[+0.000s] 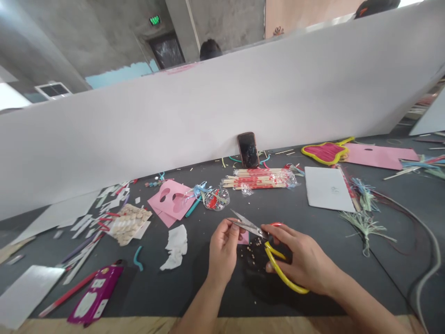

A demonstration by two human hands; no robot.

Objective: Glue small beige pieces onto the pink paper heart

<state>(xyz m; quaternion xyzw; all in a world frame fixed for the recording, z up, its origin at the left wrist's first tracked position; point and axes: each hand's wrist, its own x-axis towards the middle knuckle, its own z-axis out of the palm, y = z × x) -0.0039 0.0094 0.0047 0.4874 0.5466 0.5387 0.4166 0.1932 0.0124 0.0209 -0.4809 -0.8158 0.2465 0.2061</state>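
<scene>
In the head view my right hand [306, 262] grips scissors [281, 271] with yellow-covered handles and a red patch near the pivot. Their metal blades are parted and point left, reaching my left hand [223, 243]. The thumb and fingers of that hand are pinched together right at the lower blade; whatever they hold is too small to make out. Below the blades, a piece of pink paper [244, 238] shows beside my left fingers. Small pale bits [251, 254] lie scattered on the dark table under the scissors.
Bundled wooden sticks [259, 179] in plastic lie ahead, before a leaning phone [248, 149]. Pink cut-out paper [173, 199], white crumpled tissue [175, 248] and a purple packet [96, 293] are leftward. A white board [328, 189] and stringy tassels [366, 227] lie right. A white partition [181, 116] stands behind.
</scene>
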